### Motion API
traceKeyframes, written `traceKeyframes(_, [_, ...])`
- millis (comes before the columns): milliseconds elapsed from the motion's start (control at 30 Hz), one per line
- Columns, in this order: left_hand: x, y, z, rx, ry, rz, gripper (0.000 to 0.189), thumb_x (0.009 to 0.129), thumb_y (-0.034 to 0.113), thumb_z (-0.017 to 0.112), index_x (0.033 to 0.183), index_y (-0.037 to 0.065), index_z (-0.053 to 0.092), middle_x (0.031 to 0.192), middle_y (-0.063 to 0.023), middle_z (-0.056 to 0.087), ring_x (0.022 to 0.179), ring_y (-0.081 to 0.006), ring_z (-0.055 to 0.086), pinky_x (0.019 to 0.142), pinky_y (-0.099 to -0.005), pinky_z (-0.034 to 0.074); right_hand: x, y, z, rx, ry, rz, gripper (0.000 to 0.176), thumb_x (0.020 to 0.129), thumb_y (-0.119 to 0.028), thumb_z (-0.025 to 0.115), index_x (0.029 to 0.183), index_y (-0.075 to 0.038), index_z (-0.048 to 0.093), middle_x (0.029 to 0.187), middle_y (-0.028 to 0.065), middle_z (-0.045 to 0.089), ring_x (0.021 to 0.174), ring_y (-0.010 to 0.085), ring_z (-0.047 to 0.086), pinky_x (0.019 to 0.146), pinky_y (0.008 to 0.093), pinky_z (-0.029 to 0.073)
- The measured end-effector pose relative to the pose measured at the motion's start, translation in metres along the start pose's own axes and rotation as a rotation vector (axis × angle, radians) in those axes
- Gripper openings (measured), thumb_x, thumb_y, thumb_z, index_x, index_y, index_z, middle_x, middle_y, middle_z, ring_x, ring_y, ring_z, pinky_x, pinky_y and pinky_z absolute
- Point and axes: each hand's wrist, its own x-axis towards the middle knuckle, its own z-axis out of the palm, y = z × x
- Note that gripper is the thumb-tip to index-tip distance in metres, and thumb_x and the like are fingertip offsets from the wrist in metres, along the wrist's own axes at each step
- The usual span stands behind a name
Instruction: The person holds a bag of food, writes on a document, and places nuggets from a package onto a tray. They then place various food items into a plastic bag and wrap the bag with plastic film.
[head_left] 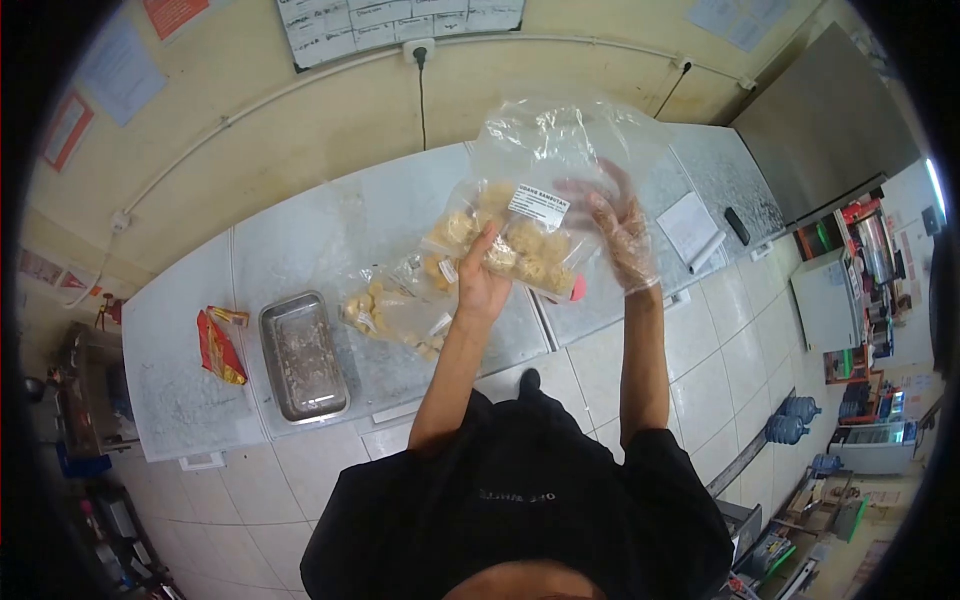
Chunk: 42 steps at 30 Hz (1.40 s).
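A clear plastic bag of round yellowish food pieces [535, 255], with a white printed label reading what looks like "UDANG RAMBUTAN", is held up over the worktop. My bare left hand [484, 283] grips its lower left side, thumb on the front. Its upper part, a wide sheet of clear plastic [570, 135], spreads upward and to the right. My right hand [622, 235], in a clear disposable glove, has its fingers apart and overlaps that plastic. Beneath and left of my left hand lie more clear bags of yellowish pieces [375, 308].
Left on the pale worktop [190, 300] are a rectangular metal tray [305, 355] and a red packet [218, 345]. To the right lie white papers [690, 230] and a dark handheld object [737, 226]. A power cord [422, 100] hangs down the wall behind.
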Motion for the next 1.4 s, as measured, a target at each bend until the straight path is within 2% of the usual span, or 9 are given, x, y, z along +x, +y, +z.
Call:
traceKeyframes(300, [0.009, -0.022, -0.08, 0.272, 0.247, -0.029, 0.044, 0.094, 0.033, 0.048, 0.132, 0.012, 0.039, 0.12, -0.0078, 0.054, 0.114, -0.0214, 0.05, 0.095, -0.0416, 0.04, 0.046, 0.062, -0.011, -0.015, -0.004, 0.044, 0.025, 0.096, -0.026, 0.05, 0.105, -0.004, 0.055, 0.094, 0.0141, 0.066, 0.078, 0.0212, 0.067, 0.065, 0.0306, 0.054])
traceKeyframes(367, [-0.015, -0.033, -0.113, 0.407, 0.53, 0.083, 0.041, 0.095, 0.036, 0.045, 0.129, 0.014, 0.038, 0.118, -0.0092, 0.054, 0.112, -0.021, 0.051, 0.092, -0.0418, 0.041, 0.048, 0.091, 0.005, -0.142, -0.076, 0.058, 0.025, 0.097, -0.027, 0.047, 0.102, -0.004, 0.057, 0.093, 0.0128, 0.066, 0.081, 0.0187, 0.067, 0.067, 0.0292, 0.053])
traceKeyframes(500, [-0.048, -0.052, -0.144, 0.452, 0.64, 0.204, 0.034, 0.094, 0.036, 0.043, 0.119, 0.012, 0.045, 0.113, -0.0097, 0.057, 0.107, -0.0205, 0.054, 0.086, -0.0403, 0.044, 0.048, 0.198, 0.023, -0.41, -0.083, -0.215, 0.021, 0.095, -0.017, 0.046, 0.1, 0.001, 0.056, 0.092, 0.0134, 0.065, 0.09, 0.0223, 0.063, 0.078, 0.0329, 0.05])
traceKeyframes(567, [-0.053, -0.061, -0.153, 0.592, 0.678, 0.146, 0.033, 0.094, 0.035, 0.045, 0.115, 0.011, 0.051, 0.109, -0.0092, 0.058, 0.106, -0.0213, 0.054, 0.086, -0.0401, 0.044, 0.029, 0.263, 0.032, -0.969, -0.089, -0.599, 0.02, 0.094, -0.016, 0.046, 0.095, 0.001, 0.057, 0.088, 0.015, 0.062, 0.084, 0.0288, 0.061, 0.08, 0.0367, 0.048])
traceKeyframes(633, [-0.059, -0.071, -0.162, 0.695, 0.636, 0.089, 0.031, 0.093, 0.033, 0.046, 0.112, 0.01, 0.052, 0.103, -0.0084, 0.059, 0.101, -0.0206, 0.057, 0.081, -0.0378, 0.046, 0.008, 0.277, 0.025, -0.583, -0.577, -0.263, 0.025, 0.095, -0.021, 0.044, 0.092, -0.001, 0.058, 0.085, 0.0152, 0.062, 0.08, 0.0327, 0.059, 0.079, 0.0386, 0.047])
traceKeyframes(733, [-0.066, -0.08, -0.165, 0.906, 0.579, -0.008, 0.028, 0.093, 0.03, 0.049, 0.107, 0.007, 0.054, 0.095, -0.008, 0.061, 0.093, -0.0193, 0.06, 0.075, -0.0337, 0.048, 0.021, 0.246, -0.015, -0.547, -0.809, 0.127, 0.027, 0.095, -0.025, 0.045, 0.093, -0.001, 0.058, 0.082, 0.0146, 0.062, 0.079, 0.0302, 0.06, 0.076, 0.0373, 0.047])
traceKeyframes(933, [-0.037, -0.114, -0.137, 1.14, 0.462, -0.099, 0.029, 0.095, 0.028, 0.047, 0.103, 0.002, 0.056, 0.089, -0.008, 0.062, 0.088, -0.0176, 0.061, 0.072, -0.03, 0.047, 0.129, 0.296, -0.219, -1.029, -0.242, -0.127, 0.017, 0.088, -0.013, 0.049, 0.102, -0.01, 0.058, 0.084, 0.0158, 0.064, 0.076, 0.0326, 0.063, 0.068, 0.0406, 0.049])
traceKeyframes(1133, [0.088, -0.16, -0.127, 1.602, 0.21, -0.164, 0.026, 0.089, 0.018, 0.057, 0.111, 0.004, 0.058, 0.098, -0.0081, 0.061, 0.088, -0.0173, 0.059, 0.075, -0.0287, 0.045, 0.149, 0.375, -0.306, -1.512, -0.489, -0.163, 0.024, 0.08, -0.011, 0.056, 0.103, -0.014, 0.061, 0.095, 0.0113, 0.062, 0.076, 0.029, 0.062, 0.068, 0.0399, 0.051])
traceKeyframes(1400, [0.16, -0.194, -0.198, 2.032, 0.16, -0.318, 0.038, 0.083, 0.014, 0.06, 0.12, 0.006, 0.051, 0.113, -0.0145, 0.052, 0.1, -0.0321, 0.054, 0.081, -0.0406, 0.047, 0.161, 0.394, -0.34, -1.468, -0.778, -0.215, 0.013, 0.074, -0.017, 0.064, 0.085, -0.01, 0.06, 0.083, 0.0075, 0.063, 0.071, 0.0264, 0.062, 0.061, 0.0389, 0.05])
